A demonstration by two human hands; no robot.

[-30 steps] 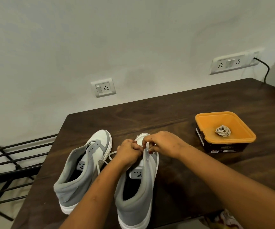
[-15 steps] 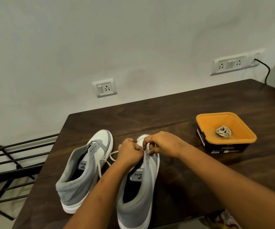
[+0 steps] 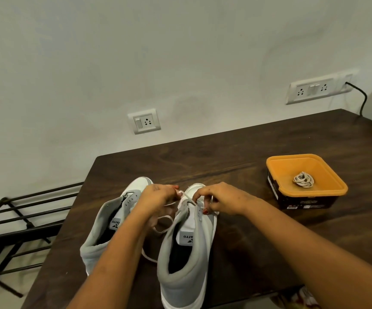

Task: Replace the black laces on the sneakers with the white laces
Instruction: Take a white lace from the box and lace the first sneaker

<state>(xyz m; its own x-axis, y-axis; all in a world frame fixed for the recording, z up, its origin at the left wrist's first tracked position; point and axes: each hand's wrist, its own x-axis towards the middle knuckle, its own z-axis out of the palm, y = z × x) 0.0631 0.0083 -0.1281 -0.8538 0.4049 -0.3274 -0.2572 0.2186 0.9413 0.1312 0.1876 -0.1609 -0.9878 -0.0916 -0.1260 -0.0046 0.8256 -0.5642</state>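
right sneaker (image 3: 187, 275) grey upper, white toe and sole, black lining; left sneaker (image 3: 91, 253) same. lace (image 3: 187, 197) white. tub (image 3: 310, 193) orange, base black. bundle (image 3: 303, 179) inside cream. table (image 3: 225, 152) dark brown woodgrain. rack (image 3: 24, 219) black, wall (image 3: 180, 52) off-white.

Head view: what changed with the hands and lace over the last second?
The left hand pulled leftward, drawing the white lace taut from the right sneaker; the right hand still pinches at its eyelets. Left sneaker, orange container and the bundled lace inside stayed put.

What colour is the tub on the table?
The tub is orange inside and at the rim, dark outside; head view.
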